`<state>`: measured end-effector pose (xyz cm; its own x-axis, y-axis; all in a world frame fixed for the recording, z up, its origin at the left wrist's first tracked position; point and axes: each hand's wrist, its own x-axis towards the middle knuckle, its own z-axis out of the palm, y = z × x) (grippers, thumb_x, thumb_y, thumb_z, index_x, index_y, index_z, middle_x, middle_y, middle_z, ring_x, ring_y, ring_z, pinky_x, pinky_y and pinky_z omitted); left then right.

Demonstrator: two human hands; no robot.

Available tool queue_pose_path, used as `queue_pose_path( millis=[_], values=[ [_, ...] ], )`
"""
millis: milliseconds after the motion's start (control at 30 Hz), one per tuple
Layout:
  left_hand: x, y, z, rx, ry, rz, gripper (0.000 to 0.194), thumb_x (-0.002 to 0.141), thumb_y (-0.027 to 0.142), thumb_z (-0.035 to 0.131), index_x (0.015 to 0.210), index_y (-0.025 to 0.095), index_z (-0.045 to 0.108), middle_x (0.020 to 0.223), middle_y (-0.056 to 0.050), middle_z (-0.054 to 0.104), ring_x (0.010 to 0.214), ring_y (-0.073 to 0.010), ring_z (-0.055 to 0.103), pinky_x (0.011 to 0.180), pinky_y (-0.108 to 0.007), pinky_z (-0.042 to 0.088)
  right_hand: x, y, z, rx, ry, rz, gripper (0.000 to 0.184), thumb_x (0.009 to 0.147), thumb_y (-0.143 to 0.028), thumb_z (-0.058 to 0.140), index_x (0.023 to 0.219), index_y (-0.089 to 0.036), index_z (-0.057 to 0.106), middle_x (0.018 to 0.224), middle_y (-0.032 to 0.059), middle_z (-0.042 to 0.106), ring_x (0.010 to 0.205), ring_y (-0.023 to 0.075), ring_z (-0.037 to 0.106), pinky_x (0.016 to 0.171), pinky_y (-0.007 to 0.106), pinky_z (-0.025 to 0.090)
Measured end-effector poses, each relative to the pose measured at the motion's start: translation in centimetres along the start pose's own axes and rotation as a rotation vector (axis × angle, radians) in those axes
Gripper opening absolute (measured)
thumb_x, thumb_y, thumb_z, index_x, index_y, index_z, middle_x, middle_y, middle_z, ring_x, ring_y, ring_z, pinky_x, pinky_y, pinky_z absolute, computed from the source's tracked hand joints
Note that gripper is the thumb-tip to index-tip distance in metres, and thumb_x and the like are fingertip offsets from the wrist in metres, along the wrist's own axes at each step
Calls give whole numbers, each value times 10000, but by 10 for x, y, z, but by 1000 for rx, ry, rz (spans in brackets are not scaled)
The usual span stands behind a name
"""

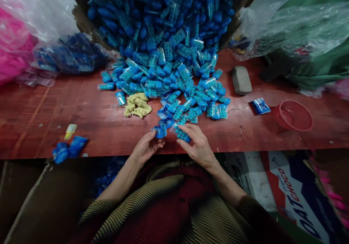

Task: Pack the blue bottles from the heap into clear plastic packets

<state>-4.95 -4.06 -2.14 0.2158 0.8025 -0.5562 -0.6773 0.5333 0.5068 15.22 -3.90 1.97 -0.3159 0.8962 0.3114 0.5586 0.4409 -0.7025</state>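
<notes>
Near the front edge of the red table, my left hand (146,146) pinches a small blue wrapper (160,130) between thumb and fingers. Beside it, my right hand (198,144) is closed around a clear tube of blue beads (182,134), which lies tilted with its open-looking clear end toward the left. A few more blue wrappers (165,113) lie just beyond my left hand. Past both hands spreads a heap of bead-filled tubes with blue caps (163,69), spilling from a large carton (81,15).
A crumpled yellow cloth (137,105) lies left of the heap. To the right are a grey block (241,80), a blue packet (260,106) and a red plastic basket (311,122). Two blue packets (77,146) sit at the left front edge. Plastic bags flank the carton.
</notes>
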Motion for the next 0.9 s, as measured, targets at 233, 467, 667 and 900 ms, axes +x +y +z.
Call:
queue_pose_path(
  millis=[233,467,667,900],
  values=[
    [0,1,4,88,-45,-15,243,663,321,749,691,131,600,542,-18,596,532,-129,588,487,-211,493,4,-2,4,-22,-109,-107,378,875,-230,527,1254,-230,518,1090,79,571,991,211,535,870,404,482],
    [2,4,4,122,-66,-1,254,659,328,750,697,126,602,553,-14,597,538,-124,590,500,-211,493,6,-3,-5,-102,-195,-114,365,878,-210,517,1242,-219,536,1131,93,562,1015,226,523,872,409,482],
    [2,7,3,151,-56,24,268,653,347,752,694,132,598,525,-2,590,511,-119,576,495,-217,494,9,-4,-7,-78,-195,-105,387,882,-198,507,1265,-250,518,1149,76,555,1016,213,521,882,404,481],
    [1,9,7,178,-35,0,274,656,352,748,684,127,595,530,-5,592,520,-119,585,505,-214,493,8,-2,-6,-101,-181,-140,365,887,-209,502,1251,-227,531,1154,82,558,1012,213,518,881,401,483]
  ],
)
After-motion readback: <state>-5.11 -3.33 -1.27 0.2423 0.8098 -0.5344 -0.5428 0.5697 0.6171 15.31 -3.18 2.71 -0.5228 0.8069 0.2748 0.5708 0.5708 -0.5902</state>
